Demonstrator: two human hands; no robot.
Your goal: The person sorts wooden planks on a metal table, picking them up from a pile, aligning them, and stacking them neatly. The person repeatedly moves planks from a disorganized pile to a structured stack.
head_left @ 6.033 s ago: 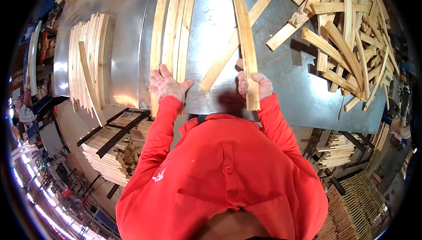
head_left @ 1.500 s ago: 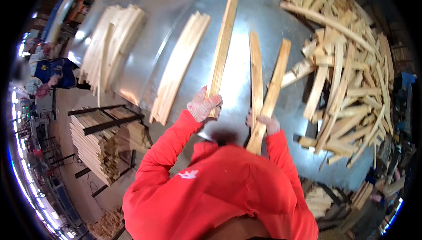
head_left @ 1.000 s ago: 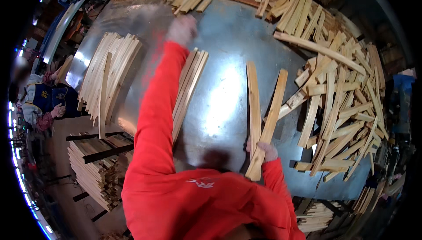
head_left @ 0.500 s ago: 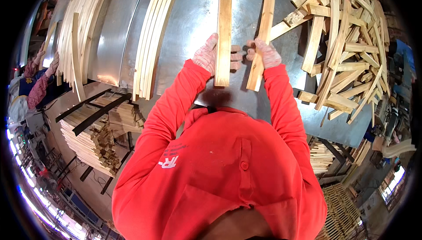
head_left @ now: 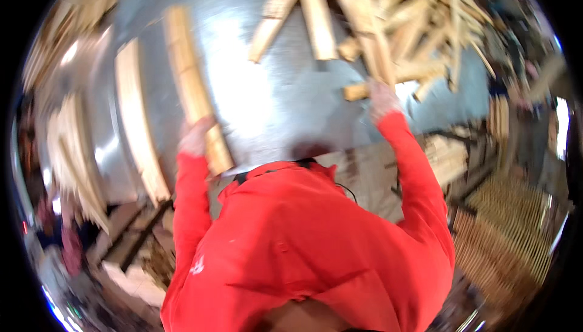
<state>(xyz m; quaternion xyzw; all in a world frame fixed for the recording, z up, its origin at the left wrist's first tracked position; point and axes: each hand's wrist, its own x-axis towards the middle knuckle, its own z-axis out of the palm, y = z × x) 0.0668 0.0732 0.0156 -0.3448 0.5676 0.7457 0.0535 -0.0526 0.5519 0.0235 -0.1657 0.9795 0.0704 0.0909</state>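
Motion blurs this view. My left hand, in a pale glove, is closed around the near part of a wooden slat lying lengthwise on the metal table. A lengthwise line shows on it, and I cannot tell whether it is one piece or two side by side. At the right, my gloved right hand grips the near end of another wooden slat at the edge of the jumbled slat pile. Its fingers are smeared. A short piece lies just left of that hand.
Left of my left hand lies a row of slats, with another stack farther left. A co-worker's sleeve shows at the far left. Stacked wood stands below the table's right side, and more slats lie at lower right.
My view has swung right. My hands have moved apart: the left is on wood toward the row of slats, while the right has gone to a slat at the pile.
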